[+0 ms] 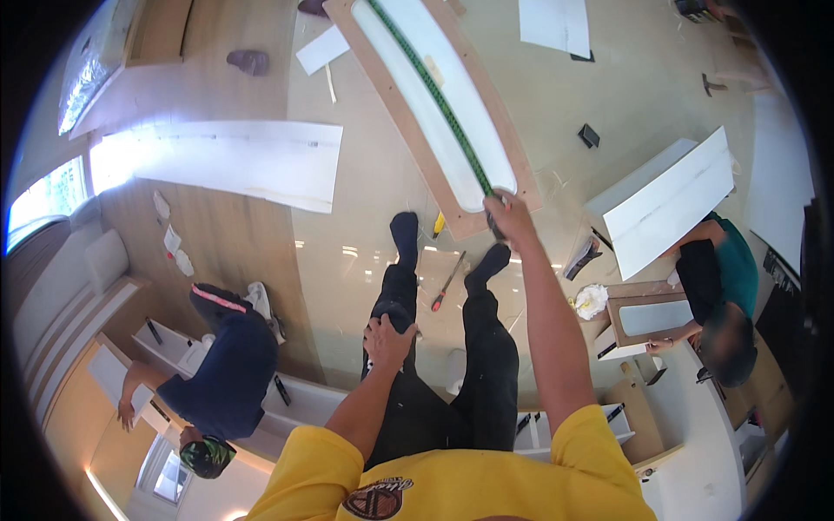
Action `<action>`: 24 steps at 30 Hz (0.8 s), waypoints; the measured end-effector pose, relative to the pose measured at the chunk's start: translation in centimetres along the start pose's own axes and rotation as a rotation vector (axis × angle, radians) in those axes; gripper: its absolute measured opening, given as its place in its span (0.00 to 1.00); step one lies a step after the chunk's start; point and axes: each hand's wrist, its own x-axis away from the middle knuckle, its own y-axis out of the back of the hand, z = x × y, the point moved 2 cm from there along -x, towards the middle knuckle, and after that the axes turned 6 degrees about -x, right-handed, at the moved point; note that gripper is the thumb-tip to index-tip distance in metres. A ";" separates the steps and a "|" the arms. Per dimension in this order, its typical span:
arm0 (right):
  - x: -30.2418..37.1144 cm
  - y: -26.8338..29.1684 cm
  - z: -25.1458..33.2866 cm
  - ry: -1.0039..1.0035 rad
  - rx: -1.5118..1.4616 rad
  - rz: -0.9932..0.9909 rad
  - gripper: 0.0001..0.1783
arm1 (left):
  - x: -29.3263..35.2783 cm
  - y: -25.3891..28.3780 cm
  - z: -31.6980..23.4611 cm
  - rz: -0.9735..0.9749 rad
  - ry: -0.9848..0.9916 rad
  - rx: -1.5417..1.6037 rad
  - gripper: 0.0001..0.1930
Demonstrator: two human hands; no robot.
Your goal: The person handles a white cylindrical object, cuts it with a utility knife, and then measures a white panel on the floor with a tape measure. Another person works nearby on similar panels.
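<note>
My right hand (512, 219) is closed around the case end of a tape measure (441, 102). Its green blade is pulled out lengthwise over a long panel (499, 104) with a light brown wooden border and a white recessed middle. The panel lies on the floor ahead of me, and my hand is at its near end. My left hand (388, 344) rests on my left knee, fingers spread and holding nothing. A screwdriver (448, 282) with a red and black handle lies between my feet. Close to the panel's near edge is a yellow tool, probably a utility knife (439, 224).
At left, a person in dark blue (228, 382) bends over cabinet parts. At right, someone in green (737, 269) handles a white board (669, 204) and a drawer-like box (647, 314). A long white panel (252, 161) lies left; a hammer (713, 85) lies far right.
</note>
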 end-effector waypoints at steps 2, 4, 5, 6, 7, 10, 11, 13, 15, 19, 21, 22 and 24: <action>-1.6 -0.6 1.7 -0.057 -0.094 0.016 0.28 | 0.1 0.0 0.3 -0.005 0.017 -0.008 0.41; -1.9 -1.5 3.1 -0.081 -0.081 0.004 0.26 | 0.1 0.2 0.1 0.003 0.032 -0.006 0.39; -2.2 -2.0 3.5 -0.091 -0.077 -0.005 0.25 | -0.2 0.3 0.2 0.016 0.043 -0.016 0.38; -2.3 -2.4 3.4 -0.099 -0.085 -0.009 0.25 | -0.3 0.3 0.3 0.031 0.055 -0.028 0.38; -2.2 -2.8 3.2 -0.107 -0.093 -0.015 0.25 | -0.4 0.4 0.3 0.044 0.065 -0.040 0.37; -1.8 -3.4 1.6 -0.140 -0.081 -0.049 0.27 | -0.6 0.5 0.3 0.052 0.074 -0.043 0.35; -1.6 -3.5 1.0 -0.153 -0.072 -0.064 0.28 | -0.6 0.5 0.5 0.053 0.078 -0.051 0.35; -1.3 -3.6 0.0 -0.091 -0.081 -0.031 0.32 | -0.7 0.4 0.5 0.047 0.074 -0.060 0.34; -1.2 -3.6 -0.7 -0.049 -0.047 -0.037 0.34 | -0.8 0.6 0.5 0.043 0.064 -0.071 0.33; 0.5 -3.7 -0.4 0.050 0.139 -0.163 0.34 | -0.9 0.7 0.6 0.022 0.051 -0.104 0.32; 2.2 -3.0 -1.2 0.056 0.184 -0.192 0.34 | -1.1 0.8 0.5 0.003 0.050 -0.117 0.32; 3.0 -2.5 -2.5 0.023 0.174 -0.174 0.33 | -1.0 0.7 0.4 0.002 0.049 -0.127 0.32; 4.9 -1.4 -5.7 -0.045 0.112 -0.125 0.33 | -0.9 1.0 0.1 0.000 0.037 -0.134 0.31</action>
